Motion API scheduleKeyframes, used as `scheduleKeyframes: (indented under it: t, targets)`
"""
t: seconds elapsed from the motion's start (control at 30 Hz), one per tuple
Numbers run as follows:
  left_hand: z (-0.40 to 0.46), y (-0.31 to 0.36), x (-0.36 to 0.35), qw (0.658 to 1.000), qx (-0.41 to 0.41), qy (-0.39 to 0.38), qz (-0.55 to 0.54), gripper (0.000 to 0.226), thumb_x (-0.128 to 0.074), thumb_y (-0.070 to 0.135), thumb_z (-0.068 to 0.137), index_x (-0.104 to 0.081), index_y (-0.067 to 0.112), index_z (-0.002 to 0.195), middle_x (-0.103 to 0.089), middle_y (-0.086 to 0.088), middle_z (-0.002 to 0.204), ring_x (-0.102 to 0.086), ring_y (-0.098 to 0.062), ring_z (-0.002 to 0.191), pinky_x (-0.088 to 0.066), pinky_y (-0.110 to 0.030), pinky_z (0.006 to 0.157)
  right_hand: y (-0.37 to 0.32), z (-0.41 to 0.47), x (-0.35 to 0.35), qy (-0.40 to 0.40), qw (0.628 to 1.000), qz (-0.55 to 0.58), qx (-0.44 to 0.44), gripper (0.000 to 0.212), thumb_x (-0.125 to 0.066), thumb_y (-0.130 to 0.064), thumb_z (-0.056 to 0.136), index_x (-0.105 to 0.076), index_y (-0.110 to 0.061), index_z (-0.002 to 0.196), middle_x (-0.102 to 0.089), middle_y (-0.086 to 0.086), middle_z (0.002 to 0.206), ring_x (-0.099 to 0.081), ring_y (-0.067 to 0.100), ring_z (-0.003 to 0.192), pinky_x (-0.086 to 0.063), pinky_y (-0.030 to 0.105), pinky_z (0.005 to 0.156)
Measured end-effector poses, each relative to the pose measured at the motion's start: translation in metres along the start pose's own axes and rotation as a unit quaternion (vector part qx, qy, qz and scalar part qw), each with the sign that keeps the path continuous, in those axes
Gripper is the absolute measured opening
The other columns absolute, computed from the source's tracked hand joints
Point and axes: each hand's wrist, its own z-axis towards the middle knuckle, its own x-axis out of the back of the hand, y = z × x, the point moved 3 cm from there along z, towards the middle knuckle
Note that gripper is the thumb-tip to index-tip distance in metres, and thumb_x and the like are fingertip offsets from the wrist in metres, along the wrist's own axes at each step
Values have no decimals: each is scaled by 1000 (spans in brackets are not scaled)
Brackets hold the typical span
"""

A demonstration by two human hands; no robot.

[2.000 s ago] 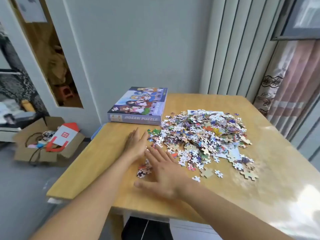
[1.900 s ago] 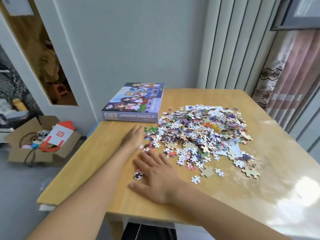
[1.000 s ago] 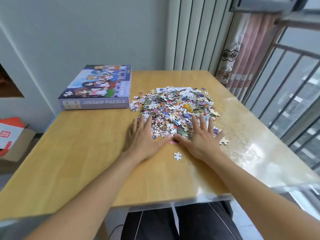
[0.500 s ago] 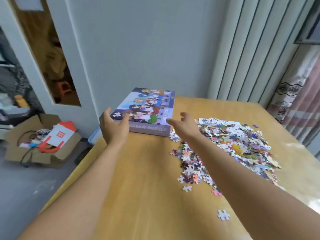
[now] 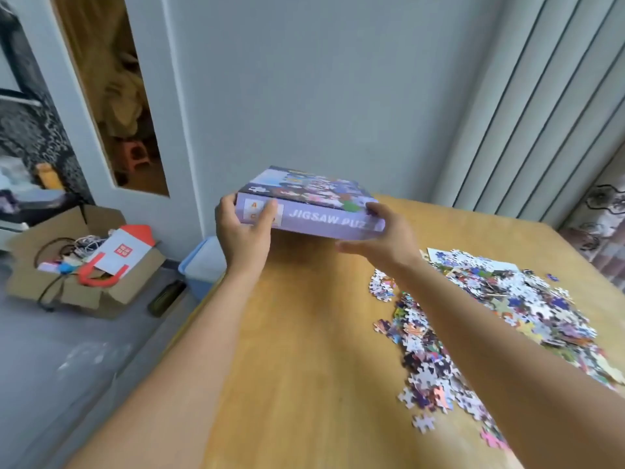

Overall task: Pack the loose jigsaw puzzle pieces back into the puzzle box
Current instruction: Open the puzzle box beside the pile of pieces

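Both hands (image 5: pixel 243 231) (image 5: pixel 382 236) hold puzzle box (image 5: pixel 314 211) above table (image 5: pixel 304 367).

A home: wooden table (image 5: pixel 304 367) beside patterned curtain (image 5: pixel 598 225), cluttered cardboard box (image 5: pixel 67 286) on the floor

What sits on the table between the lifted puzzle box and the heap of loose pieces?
In the head view, only bare table and the right forearm lie between puzzle box and pieces.
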Motion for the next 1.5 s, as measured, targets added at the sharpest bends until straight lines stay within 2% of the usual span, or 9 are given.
scheduleKeyframes:
  t: [0.2, 0.33, 0.47, 0.63, 0.8, 1.03, 1.17, 1.27, 1.5]
  targets:
    - [-9, 136, 9, 959, -268, -86, -27, 69, -84, 32, 78, -52, 14, 137, -50, 0, 135, -50, -10, 127, -55, -34, 96, -39, -24, 26, 112, 992, 44, 39, 57, -90, -35, 65, -64, -23, 114, -56, 5, 107, -53, 10, 81, -49, 28, 74]
    - [-29, 198, 8, 908, -375, -163, 92, 120, -90, 46, 64, -20, 12, 156, -21, -2, 162, -15, -21, 152, -21, -42, 123, -66, -63, 33, 38, 973, 224, -38, 36, -87, -37, 68, -70, -23, 96, -74, 5, 89, -71, 18, 72, -62, 45, 68]
    - [-49, 223, 12, 868, -312, -323, 212, 142, -82, 72, 47, -2, 37, 158, 14, 18, 164, 17, -12, 152, -6, -49, 125, -88, -114, 48, -58, 933, 323, -149, 47, -84, -52, 70, -72, -20, 102, -78, 5, 94, -76, 25, 77, -63, 49, 71]
    - [-93, 184, 14, 748, -242, -488, 380, 146, -84, 77, 34, -2, 53, 153, 14, 23, 163, 21, -9, 150, 6, -61, 120, -66, -163, 47, -122, 886, 358, -270, 47, -72, -56, 82, -70, -15, 104, -68, 10, 70, -63, 28, 56, -63, 49, 65]
    - [-159, 132, 6, 642, -194, -592, 446, 151, -90, 68, 38, 10, 53, 151, 20, 24, 161, 20, -9, 150, -3, -55, 123, -15, -182, 37, -157, 874, 336, -314, 46, -53, -61, 93, -71, -23, 112, -77, 8, 92, -75, 29, 72, -62, 41, 61]
    - [-176, 109, 8, 728, -213, -537, 370, 80, -61, 83, 60, -38, 56, 131, -15, 22, 158, -15, -10, 149, -17, -55, 119, 22, -183, 50, -189, 878, 333, -285, 32, -54, -27, 94, -64, -4, 114, -73, 23, 109, -71, 34, 81, -61, 41, 71]
    - [-166, 121, 14, 799, -184, -501, 277, 32, -61, 51, 74, -53, 37, 101, -38, 17, 119, -50, -18, 112, -43, -50, 99, 30, -178, 62, -131, 872, 406, -242, 12, -55, 0, 82, -63, 3, 89, -54, 15, 73, -58, 29, 61, -59, 38, 64]
    - [-168, 131, 21, 808, -193, -492, 262, 26, -58, 25, 69, -55, 30, 94, -40, 12, 113, -49, -13, 102, -47, -47, 89, 32, -189, 60, -79, 868, 433, -232, 6, -54, 4, 78, -55, -1, 79, -34, 9, 61, -35, 23, 49, -54, 36, 66]
    - [-176, 155, 63, 865, -275, -305, 288, 43, -59, 35, 78, -67, 26, 120, -63, 14, 124, -58, -11, 115, -47, -31, 94, 8, -254, 34, -15, 801, 583, -134, 27, -44, 10, 92, -68, -1, 99, -72, 15, 90, -65, 21, 76, -60, 35, 67]
